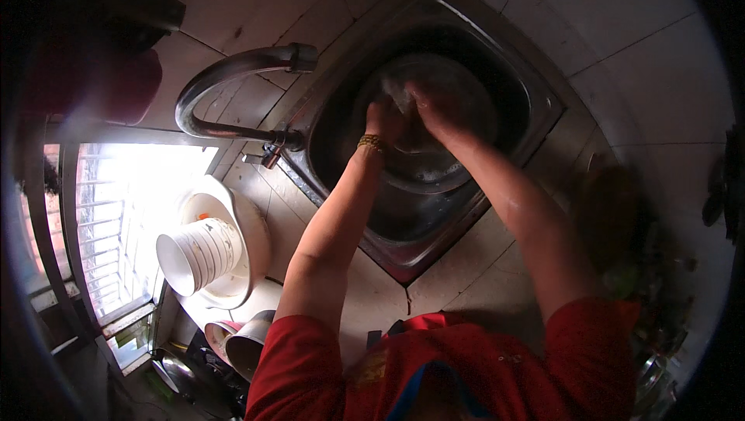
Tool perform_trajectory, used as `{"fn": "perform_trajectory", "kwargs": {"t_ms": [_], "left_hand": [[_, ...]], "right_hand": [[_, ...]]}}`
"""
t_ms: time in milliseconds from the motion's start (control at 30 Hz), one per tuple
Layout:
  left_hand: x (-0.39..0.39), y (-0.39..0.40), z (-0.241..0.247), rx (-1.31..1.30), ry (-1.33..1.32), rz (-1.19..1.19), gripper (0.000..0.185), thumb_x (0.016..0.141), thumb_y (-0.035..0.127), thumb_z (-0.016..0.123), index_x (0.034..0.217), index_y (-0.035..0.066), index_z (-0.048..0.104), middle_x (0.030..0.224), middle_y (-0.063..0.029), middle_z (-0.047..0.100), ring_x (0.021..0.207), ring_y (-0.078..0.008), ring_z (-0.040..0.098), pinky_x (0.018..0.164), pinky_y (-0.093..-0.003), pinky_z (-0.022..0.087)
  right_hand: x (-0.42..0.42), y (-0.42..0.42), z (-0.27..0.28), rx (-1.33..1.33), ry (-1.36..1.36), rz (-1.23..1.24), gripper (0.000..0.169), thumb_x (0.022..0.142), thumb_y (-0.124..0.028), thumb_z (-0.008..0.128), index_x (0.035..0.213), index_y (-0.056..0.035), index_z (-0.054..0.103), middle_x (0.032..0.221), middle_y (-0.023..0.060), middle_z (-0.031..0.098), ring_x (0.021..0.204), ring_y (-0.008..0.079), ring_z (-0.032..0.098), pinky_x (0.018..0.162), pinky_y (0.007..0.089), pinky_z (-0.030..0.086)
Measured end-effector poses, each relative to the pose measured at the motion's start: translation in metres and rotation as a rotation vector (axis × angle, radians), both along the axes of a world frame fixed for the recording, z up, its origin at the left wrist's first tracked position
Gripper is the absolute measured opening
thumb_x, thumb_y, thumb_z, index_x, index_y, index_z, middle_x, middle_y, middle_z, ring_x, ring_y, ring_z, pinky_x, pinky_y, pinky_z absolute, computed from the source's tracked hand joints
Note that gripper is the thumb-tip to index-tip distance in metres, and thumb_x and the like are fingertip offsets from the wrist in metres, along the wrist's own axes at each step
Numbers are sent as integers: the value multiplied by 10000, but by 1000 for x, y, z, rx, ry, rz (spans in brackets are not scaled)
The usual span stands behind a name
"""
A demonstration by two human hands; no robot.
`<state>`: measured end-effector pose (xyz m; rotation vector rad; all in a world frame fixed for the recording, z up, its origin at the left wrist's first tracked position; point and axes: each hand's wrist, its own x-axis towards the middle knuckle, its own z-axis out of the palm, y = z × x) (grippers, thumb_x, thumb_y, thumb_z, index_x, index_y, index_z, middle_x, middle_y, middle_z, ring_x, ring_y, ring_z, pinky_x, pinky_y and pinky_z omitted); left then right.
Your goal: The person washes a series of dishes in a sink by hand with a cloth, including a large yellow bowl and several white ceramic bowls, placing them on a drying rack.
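Note:
Both of my hands are down inside a stainless steel sink [378, 211], over a round, shallow vessel, likely a metal basin [439, 179]. My left hand [385, 121], with a beaded yellowish bracelet [371, 141] at its wrist, is curled on the left side. Close to it on the right is my right hand [429, 111], its fingers pointing up and left. A pale, blurred thing [397, 94] shows between the fingertips; what it is, and which hand grips it, is unclear. Wet patches glint near the basin's lower rim. Shadow hides much of the sink's inside.
A curved metal faucet [195, 92] rises left of the sink, its spout pointing towards the bowl. Stacked white bowls [201, 255] lie tilted in a white tub [256, 240] beside the bright barred window [116, 217]. Metal pots [250, 345] stand lower left.

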<state>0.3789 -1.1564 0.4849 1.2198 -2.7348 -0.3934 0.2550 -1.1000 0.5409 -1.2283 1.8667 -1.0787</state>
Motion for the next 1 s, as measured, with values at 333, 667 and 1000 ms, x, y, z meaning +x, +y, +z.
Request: {"fn": "perform_trajectory", "kwargs": {"t_ms": [333,667,1000], "left_hand": [[-39,27,23,612,1337,728,325,673,-51,505,979,14,591,923,-101,606,862,-195,561,766,-286,445],[0,18,85,287,-176,136,353,788,281,472,1060,59,512,896,-199,598,837,-333,592,723,-411,473],[-8,46,1,269,504,641,317,824,304,464,974,41,558,746,-227,604,743,-336,609,613,-429,466]], "right_hand": [[28,13,-50,-334,-274,-607,237,737,-186,610,900,-16,586,850,99,597,701,161,558,612,293,456],[-13,27,-58,-146,-22,-150,221,808,-70,481,1006,6,544,945,90,591,846,166,557,741,273,448],[44,60,-37,-27,-808,-570,342,753,-148,578,1061,-8,523,1009,71,531,934,159,493,805,301,415]]}}
